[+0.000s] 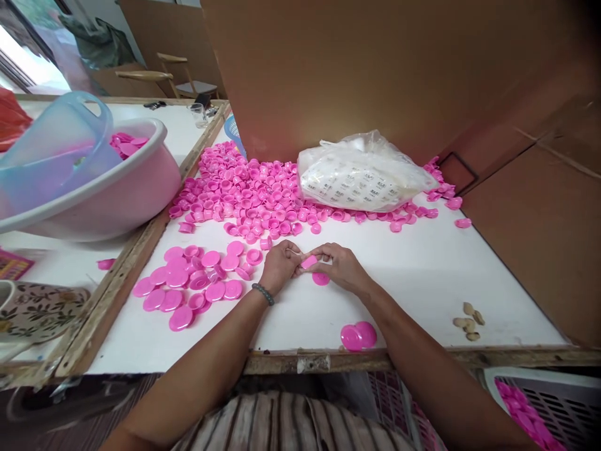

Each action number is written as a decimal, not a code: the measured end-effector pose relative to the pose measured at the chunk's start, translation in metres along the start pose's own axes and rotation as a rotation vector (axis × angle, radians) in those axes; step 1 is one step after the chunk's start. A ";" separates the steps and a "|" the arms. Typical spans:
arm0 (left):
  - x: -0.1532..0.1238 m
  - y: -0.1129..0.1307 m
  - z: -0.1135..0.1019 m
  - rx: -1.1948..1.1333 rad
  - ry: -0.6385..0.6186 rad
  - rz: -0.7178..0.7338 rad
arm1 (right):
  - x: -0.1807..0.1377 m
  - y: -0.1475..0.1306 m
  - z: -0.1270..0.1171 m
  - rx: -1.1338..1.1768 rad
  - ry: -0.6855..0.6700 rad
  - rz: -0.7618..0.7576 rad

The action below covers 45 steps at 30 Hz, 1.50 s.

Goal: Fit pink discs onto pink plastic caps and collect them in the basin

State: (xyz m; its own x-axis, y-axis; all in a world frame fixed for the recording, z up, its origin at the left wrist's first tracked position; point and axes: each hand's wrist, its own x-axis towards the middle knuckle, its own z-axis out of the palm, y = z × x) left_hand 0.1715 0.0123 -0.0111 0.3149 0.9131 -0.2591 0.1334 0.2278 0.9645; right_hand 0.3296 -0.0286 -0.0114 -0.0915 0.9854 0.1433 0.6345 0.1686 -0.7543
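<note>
Behind wooden edge (272, 362), hands (342, 265) pinching pink piece (308, 262), open white tabletop (422, 272) rightward

Pink piece (308, 262) is partly covered by left hand (283, 264) and right hand (342, 268). Basin (107, 210) and mug (47, 307) are cut off by left edge; crate (563, 393) by right. Print (377, 178) on bag (408, 178) is too small to be read.

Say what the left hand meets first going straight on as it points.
Left hand would likely meet the pink piece first, perhaps touching now; just beyond is the right hand. Depth is unclear.
</note>
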 end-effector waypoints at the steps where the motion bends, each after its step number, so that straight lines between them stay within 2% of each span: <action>1: 0.000 0.000 0.000 0.016 -0.010 0.003 | 0.000 0.001 -0.003 0.036 -0.037 0.021; 4: 0.001 0.002 0.000 0.042 -0.060 -0.017 | 0.002 0.002 -0.008 0.084 -0.098 0.050; 9: 0.001 0.008 -0.002 -0.047 -0.163 -0.032 | 0.005 0.002 -0.006 0.049 -0.056 0.014; 13: 0.000 0.011 -0.002 -0.045 -0.119 -0.088 | 0.006 0.008 -0.001 0.148 -0.096 0.043; 16: 0.001 0.008 0.000 -0.055 -0.076 -0.130 | 0.008 0.014 0.002 0.161 -0.079 0.058; 20: 0.003 0.001 0.003 -0.020 -0.014 -0.085 | 0.010 0.017 0.004 0.141 -0.067 0.059; 24: 0.004 -0.001 0.003 -0.028 -0.033 -0.097 | 0.008 0.017 0.004 0.121 -0.074 0.079; 27: 0.004 0.000 0.002 -0.068 -0.047 -0.114 | 0.006 0.016 0.001 0.200 -0.086 0.103; 33: 0.006 0.000 0.002 -0.059 -0.019 -0.041 | 0.008 0.014 -0.004 0.349 -0.108 0.250; 36: 0.009 -0.001 0.002 0.018 -0.027 0.004 | 0.009 0.010 -0.004 0.319 -0.131 0.285; 40: 0.010 -0.002 0.002 0.127 -0.017 0.045 | 0.012 0.003 -0.005 0.194 -0.161 0.245; 45: 0.008 -0.004 0.004 0.250 0.022 0.068 | 0.017 0.003 -0.011 0.120 -0.258 0.294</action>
State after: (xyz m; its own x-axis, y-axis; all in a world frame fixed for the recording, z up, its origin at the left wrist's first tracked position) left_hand 0.1776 0.0174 -0.0174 0.3112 0.9311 -0.1903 0.3418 0.0772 0.9366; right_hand 0.3386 -0.0115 -0.0042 -0.1186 0.9626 -0.2435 0.5700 -0.1347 -0.8105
